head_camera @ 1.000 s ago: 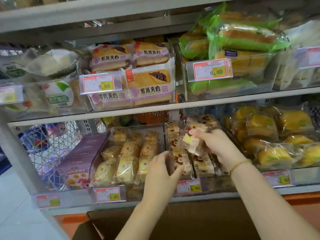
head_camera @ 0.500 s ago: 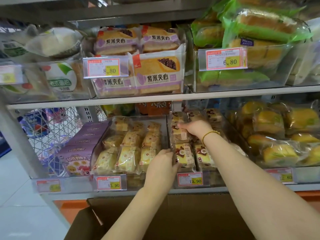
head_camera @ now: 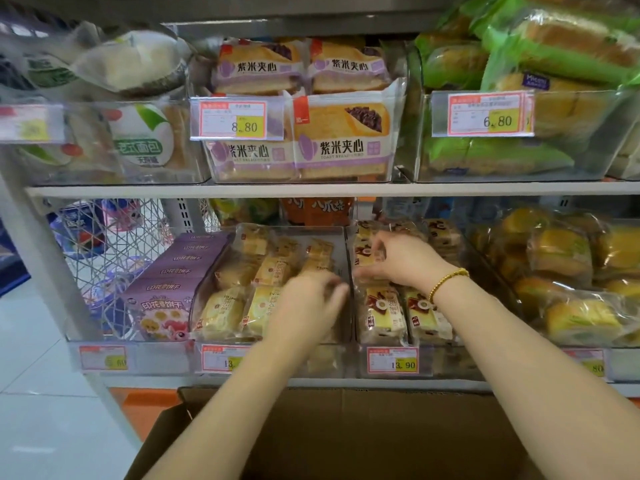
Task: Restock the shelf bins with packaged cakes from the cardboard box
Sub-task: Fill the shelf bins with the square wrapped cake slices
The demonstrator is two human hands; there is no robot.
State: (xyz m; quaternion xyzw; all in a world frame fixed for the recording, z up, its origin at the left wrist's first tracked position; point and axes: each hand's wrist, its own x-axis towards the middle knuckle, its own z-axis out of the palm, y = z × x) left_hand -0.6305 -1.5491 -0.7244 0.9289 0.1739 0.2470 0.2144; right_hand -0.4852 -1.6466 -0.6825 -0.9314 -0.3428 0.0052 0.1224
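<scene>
Step in hand, judged: placement. In clear bin (head_camera: 446, 362) on lower shelf (head_camera: 311, 382), right hand (head_camera: 398, 263) has fingers curled round packaged cake (head_camera: 363, 259), seating it behind front-row packs (head_camera: 381, 315). Motion-blurred left hand (head_camera: 311, 303) at bin's dividing wall; grip cannot tell. Open cardboard box (head_camera: 346, 431) below shelf, contents hidden. Next move calls for: let go of cake, reach down into box for another.
</scene>
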